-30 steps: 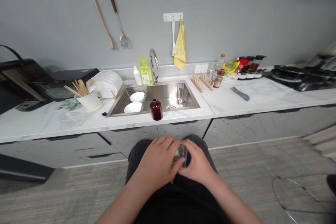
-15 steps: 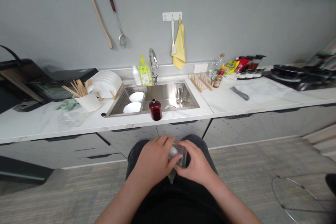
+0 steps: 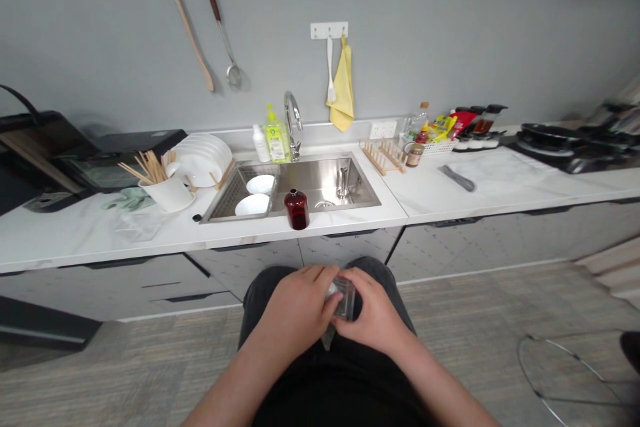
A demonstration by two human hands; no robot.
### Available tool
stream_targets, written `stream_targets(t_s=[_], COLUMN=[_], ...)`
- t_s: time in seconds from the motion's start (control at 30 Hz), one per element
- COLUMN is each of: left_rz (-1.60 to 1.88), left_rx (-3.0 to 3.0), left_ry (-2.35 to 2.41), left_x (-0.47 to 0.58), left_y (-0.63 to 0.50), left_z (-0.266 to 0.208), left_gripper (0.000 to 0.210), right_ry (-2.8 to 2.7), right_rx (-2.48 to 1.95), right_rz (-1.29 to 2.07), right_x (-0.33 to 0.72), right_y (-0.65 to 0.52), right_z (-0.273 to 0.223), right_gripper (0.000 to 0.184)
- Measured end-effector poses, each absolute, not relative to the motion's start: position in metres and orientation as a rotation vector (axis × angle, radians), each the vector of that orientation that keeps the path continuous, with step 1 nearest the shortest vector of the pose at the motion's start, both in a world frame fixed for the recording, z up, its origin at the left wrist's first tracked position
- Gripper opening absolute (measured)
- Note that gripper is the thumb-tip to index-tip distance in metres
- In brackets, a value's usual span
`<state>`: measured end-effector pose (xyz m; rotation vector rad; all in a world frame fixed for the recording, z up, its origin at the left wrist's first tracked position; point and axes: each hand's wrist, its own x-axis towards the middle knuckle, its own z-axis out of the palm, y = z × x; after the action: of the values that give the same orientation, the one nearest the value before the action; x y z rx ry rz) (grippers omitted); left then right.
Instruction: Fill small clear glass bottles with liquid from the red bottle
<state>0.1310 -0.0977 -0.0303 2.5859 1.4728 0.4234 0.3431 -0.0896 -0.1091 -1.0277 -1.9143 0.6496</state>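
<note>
Above my lap, my left hand [image 3: 303,303] and my right hand [image 3: 371,312] are both wrapped round a clear, square-sided container [image 3: 346,300]. My right fingers curl round its right side. From the left, my left fingers cover its far end, with the thumb across its near face. A whitish part [image 3: 332,289] shows beside my left thumb, mostly hidden by the fingers; I cannot make out what it is. Beyond my hands, a dark red bottle [image 3: 297,211] with an open neck stands upright at the counter's front edge, before the sink. Neither hand touches it.
Two white bowls [image 3: 253,205] sit in the basket at the left of the sink [image 3: 320,181]. A white holder with chopsticks [image 3: 169,193] and racked plates [image 3: 200,160] stand left. A wooden rack [image 3: 384,157], a jar [image 3: 413,155] and a grey cloth strip [image 3: 457,177] lie right.
My left hand has turned slightly, its fingers closing over more of the whitish part. The right hand keeps its hold on the container. Things on the counter stay put.
</note>
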Motion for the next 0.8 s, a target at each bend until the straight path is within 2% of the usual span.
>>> stream_targets(t_s=[0.23,0.43,0.6,0.7,0.8], left_rz=[0.500,0.467,0.497,0.625,0.844], left_rx=[2.689,2.742,2.681,2.612,2.597], left_ry=[1.217,1.013,0.949,1.029,1.124], left_x=[0.127,0.119,0.117,0.114,0.093], left_y=[-0.094,-0.088,-0.085,-0.080,-0.063], left_z=[-0.034,-0.035,-0.041,-0.045,-0.045], left_gripper=[0.049,0.039,0.046,0.053,0.047], right_ry=[-1.887,-1.909,-1.953,-1.940,-1.875], right_rx=[-1.034,-0.990,-0.918,-0.899,-0.924], right_rz=[0.686,0.841,0.945,0.945,0.965], right_x=[0.345,0.353,0.361,0.366,0.374], right_y=[-0.088,-0.084,-0.078,-0.069,-0.060], right_z=[-0.104,-0.108,-0.113,-0.124,-0.135], right_gripper=[0.060,0.070,0.066,0.070,0.078])
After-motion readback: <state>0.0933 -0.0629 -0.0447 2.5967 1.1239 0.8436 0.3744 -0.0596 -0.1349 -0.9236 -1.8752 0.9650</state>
